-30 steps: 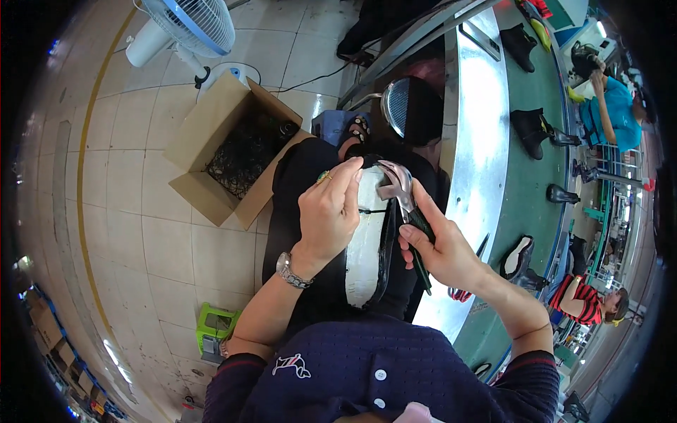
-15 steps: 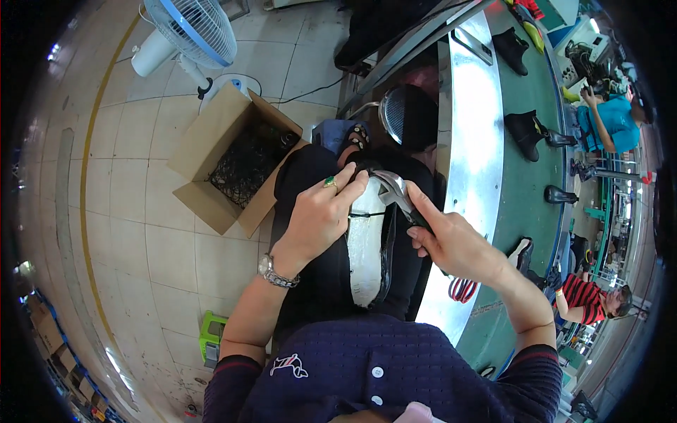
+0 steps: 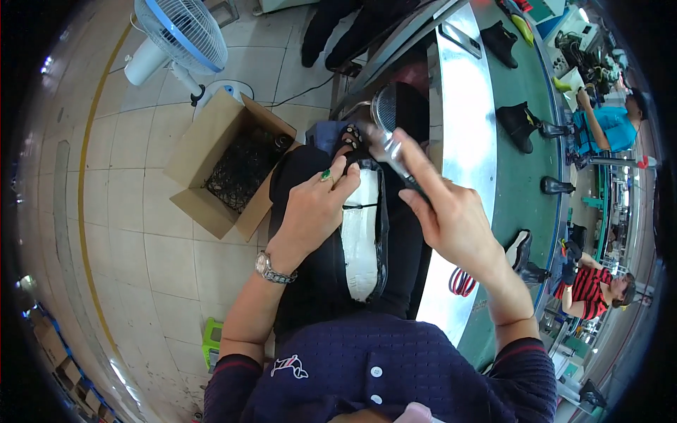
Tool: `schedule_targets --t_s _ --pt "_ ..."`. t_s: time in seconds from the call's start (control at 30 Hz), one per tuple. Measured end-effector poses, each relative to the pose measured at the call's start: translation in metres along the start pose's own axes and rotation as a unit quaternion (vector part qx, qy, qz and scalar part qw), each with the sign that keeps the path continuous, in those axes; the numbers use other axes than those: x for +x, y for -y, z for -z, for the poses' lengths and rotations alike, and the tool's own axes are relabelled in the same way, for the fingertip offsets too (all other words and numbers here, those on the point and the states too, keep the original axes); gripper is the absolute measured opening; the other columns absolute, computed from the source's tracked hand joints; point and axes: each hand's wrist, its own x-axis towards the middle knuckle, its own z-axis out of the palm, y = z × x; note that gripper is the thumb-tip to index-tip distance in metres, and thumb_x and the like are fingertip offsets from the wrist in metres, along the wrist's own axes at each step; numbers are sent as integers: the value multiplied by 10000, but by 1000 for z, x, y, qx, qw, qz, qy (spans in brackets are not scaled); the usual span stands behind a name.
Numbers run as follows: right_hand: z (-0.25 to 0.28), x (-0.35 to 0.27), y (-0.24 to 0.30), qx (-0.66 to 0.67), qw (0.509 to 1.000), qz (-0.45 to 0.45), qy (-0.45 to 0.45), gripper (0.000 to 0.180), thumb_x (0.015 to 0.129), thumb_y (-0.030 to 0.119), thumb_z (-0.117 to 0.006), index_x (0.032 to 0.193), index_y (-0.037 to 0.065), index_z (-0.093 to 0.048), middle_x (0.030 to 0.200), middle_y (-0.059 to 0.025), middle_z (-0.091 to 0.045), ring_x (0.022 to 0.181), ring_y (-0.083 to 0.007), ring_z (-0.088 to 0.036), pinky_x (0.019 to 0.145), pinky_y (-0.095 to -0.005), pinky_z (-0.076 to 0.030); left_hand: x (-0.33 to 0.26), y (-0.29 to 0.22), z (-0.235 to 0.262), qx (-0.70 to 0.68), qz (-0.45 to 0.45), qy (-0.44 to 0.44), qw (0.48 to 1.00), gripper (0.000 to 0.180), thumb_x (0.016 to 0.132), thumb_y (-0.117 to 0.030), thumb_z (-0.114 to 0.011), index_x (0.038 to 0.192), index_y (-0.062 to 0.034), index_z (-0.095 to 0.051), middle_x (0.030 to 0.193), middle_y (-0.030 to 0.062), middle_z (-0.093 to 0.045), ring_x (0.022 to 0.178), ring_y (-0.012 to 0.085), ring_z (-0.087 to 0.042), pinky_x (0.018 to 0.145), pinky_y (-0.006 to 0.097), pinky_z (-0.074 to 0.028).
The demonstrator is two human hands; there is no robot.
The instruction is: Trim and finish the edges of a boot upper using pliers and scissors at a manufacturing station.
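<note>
Across my lap lies a black shoe upper, its white sole side facing up, with a thin black strap across it. My left hand, with a ring and wristwatch, is closed on the shoe's far left edge, thumb and fingers pinching its black rim. My right hand grips lasting pliers, whose metal head is smeared by motion. The pliers' head is raised just beyond the shoe's far end, apart from the rim as far as I can tell. Their handles are mostly hidden in my palm.
A carton with black scraps stands at left, near a fan. To my right runs a metal ledge beside a green conveyor carrying black boots. Red-handled scissors lie on the ledge. Two people work beyond.
My right hand has lifted the pliers from the shoe's far end, up and away. My left hand keeps its hold on the shoe. A person's dark legs show more at the top.
</note>
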Motion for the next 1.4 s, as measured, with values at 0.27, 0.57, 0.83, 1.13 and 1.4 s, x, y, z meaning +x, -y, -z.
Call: schedule_targets --t_s 0.27,0.57,0.83,1.13,1.4 --pt "-17 -12 -9 -37 991 -49 121 748 911 78 -569 1530 177 -160 716 -220 -645 586 -349 -649 541 -442 -529 6 -5 3 -31 45 24 998 182 849 14 -594 1021 -37 -625 1100 146 -681 841 298 -682 721 350 -548" --pt "-36 -2 -16 -44 995 -31 81 705 925 125 -562 1525 169 -195 696 -183 -648 559 -327 -650 509 -385 -536 2 -8 10 -122 142 45 981 179 899 -50 -583 1076 -43 -553 971 179 -684 853 328 -678 709 380 -537" --pt "-57 -12 -16 15 998 -48 -34 709 894 113 -536 1512 121 -187 653 -208 -627 582 -372 -648 501 -437 -517 15 -18 11 -177 206 26 962 241 911 -71 -594 1136 -43 -512 987 181 -693 926 317 -688 775 351 -530" --pt "-70 -87 -48 216 917 -273 -194 702 901 192 -601 1491 161 -221 770 -256 -633 722 -440 -630 650 -512 -477 34 -106 129 -226 -193 -117 948 258 912 -189 -505 991 37 -599 870 168 -618 813 252 -615 714 353 -491" --pt "-147 -164 -139 96 837 -475 -254 729 814 207 -695 1447 121 -344 1123 -271 -579 1055 -411 -570 896 -473 -466 59 -165 148 -505 -506 -145 684 143 726 39 -561 585 19 -573 498 61 -542 360 166 -544 310 291 -491"
